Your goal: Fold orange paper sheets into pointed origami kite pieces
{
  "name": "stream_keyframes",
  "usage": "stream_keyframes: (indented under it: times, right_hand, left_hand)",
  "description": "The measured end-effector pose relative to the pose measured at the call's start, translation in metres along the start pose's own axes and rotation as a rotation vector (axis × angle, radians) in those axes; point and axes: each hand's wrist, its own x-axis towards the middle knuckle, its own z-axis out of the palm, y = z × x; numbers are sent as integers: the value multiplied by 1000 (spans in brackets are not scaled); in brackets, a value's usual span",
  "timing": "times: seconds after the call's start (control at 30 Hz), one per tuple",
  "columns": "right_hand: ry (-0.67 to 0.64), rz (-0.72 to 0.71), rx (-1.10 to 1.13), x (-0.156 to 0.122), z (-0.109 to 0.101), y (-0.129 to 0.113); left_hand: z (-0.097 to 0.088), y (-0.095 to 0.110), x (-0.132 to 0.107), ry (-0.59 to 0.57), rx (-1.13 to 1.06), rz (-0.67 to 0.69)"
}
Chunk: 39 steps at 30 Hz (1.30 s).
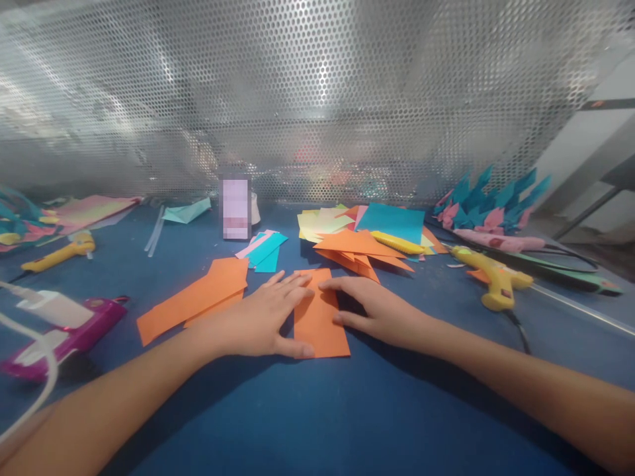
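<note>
An orange paper rectangle (321,317) lies flat on the blue table in front of me. My left hand (275,314) rests on its left side with fingers spread, the thumb on the near edge and fingertips toward the far end. My right hand (374,311) touches its right edge with the index finger and thumb apart. Left of my left hand lie more orange paper strips (198,294), overlapping each other. Behind my hands is a pile of folded orange paper pieces (354,248), with a yellow cutter knife (397,242) on it.
Yellow glue guns lie at the left (62,254) and right (499,277), beside a pink tool (499,241). A magenta power strip (94,330) with a white charger (54,309) sits at left. A phone (236,208) stands before the perforated metal panel (317,99). Blue-pink paper shapes (491,201) are at right.
</note>
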Motion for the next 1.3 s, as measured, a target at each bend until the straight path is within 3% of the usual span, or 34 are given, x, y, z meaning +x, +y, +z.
stream_keyframes:
  times: [0.17, 0.33, 0.43, 0.57, 0.63, 0.73, 0.97, 1.13, 1.3]
  right_hand:
    - [119, -33, -79, 9, 7, 3]
    - [137, -41, -133, 8, 7, 5]
    - [145, -72, -144, 7, 7, 7]
    - [126, -151, -129, 7, 7, 9]
    - [115, -172, -91, 6, 6, 9]
    - [119, -174, -9, 5, 4, 8]
    - [157, -234, 8, 2, 3, 7]
    - [178, -304, -74, 2, 5, 6]
    - [250, -278, -65, 3, 5, 7]
  left_hand:
    - [-2, 3, 1, -20, -25, -60]
    - [-2, 8, 1, -1, -49, -35]
    - [0, 10, 6, 31, -79, -112]
    - [9, 5, 20, 249, -110, -224]
    - [13, 0, 25, 368, -118, -206]
    - [15, -5, 29, 440, -126, -175]
    - [13, -3, 28, 475, -124, -120]
    - [10, 2, 28, 452, -138, -163]
    - [5, 2, 29, 497, -253, -151]
